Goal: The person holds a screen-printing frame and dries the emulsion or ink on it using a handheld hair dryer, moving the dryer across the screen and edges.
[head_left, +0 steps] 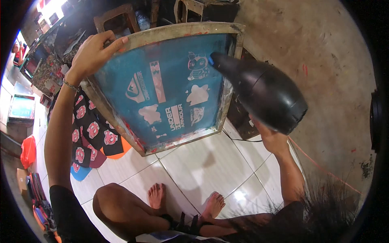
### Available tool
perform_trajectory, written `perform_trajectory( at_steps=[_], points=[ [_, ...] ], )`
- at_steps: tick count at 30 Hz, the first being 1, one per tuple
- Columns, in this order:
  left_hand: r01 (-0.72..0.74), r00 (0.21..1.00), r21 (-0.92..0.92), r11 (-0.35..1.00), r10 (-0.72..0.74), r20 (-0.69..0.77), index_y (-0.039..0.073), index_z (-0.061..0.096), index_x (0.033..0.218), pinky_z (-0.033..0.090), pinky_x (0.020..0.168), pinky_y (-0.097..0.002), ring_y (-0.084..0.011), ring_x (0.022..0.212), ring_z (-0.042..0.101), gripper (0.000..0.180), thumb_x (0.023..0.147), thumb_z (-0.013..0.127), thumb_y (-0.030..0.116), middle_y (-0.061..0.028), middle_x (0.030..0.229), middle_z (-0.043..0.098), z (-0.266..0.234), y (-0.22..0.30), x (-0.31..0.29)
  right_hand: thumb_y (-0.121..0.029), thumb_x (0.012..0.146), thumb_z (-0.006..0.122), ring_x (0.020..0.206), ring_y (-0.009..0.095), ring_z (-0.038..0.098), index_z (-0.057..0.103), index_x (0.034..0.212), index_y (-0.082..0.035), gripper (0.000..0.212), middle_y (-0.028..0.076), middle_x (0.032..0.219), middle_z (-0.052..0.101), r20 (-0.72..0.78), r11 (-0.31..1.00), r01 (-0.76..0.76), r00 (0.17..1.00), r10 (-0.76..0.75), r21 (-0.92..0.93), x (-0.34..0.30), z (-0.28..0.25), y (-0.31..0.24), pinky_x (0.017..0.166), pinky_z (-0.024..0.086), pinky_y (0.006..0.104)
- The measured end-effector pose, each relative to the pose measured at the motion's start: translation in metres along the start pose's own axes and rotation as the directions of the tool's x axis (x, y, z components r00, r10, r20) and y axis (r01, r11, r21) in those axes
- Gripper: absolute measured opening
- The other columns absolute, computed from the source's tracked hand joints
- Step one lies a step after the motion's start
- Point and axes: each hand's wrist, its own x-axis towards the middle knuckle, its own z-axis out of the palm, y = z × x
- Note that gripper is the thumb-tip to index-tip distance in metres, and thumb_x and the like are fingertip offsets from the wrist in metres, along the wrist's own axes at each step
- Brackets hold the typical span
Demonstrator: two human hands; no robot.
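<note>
A wood-framed printing screen stands tilted up before me, its teal mesh bearing several pale stencil designs, among them a cartoon figure, lettering and blot shapes. At the upper left corner my left hand is closed over the frame's edge, thumb along the top bar. A black hair dryer is in my right hand, which is wrapped round its handle, mostly hidden under the dryer's body. The dryer's nozzle, with a blue bit at its tip, points at the mesh near the cartoon figure, apparently close to its surface.
Dark cloth pieces with pink cartoon faces lie left of the screen, over orange and blue pieces. Wooden stools stand behind. A cord runs low at the right. My bare feet rest on white tiles; brown floor lies right.
</note>
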Motion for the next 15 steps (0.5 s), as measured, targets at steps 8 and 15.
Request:
perform_trajectory(
  at_steps=[8, 15],
  points=[
    [0.000, 1.000, 0.006, 1.000, 0.000, 0.011, 0.001, 0.066, 0.084, 0.039, 0.061, -0.0365, -0.0209, 0.062, 0.052, 0.056, 0.091, 0.055, 0.055, -0.0118, 0.066, 0.056, 0.001, 0.001, 0.002, -0.013, 0.084, 0.068, 0.105, 0.032, 0.061, 0.066, 0.118, -0.004, 0.035, 0.013, 0.116, 0.066, 0.188, 0.836, 0.346, 0.938, -0.292, -0.427, -0.006, -0.011, 0.002, 0.094, 0.046, 0.0409],
    [-0.017, 1.000, -0.025, 1.000, 0.016, -0.018, 0.001, 0.064, 0.081, 0.039, 0.060, -0.0379, -0.0230, 0.059, 0.051, 0.059, 0.090, 0.055, 0.059, -0.0128, 0.063, 0.054, 0.008, -0.010, 0.005, -0.009, 0.081, 0.073, 0.100, 0.026, 0.063, 0.066, 0.116, -0.002, 0.036, 0.011, 0.112, 0.068, 0.122, 0.922, 0.222, 0.974, -0.193, -0.316, 0.003, -0.014, -0.013, 0.092, 0.048, 0.0357]
  ],
)
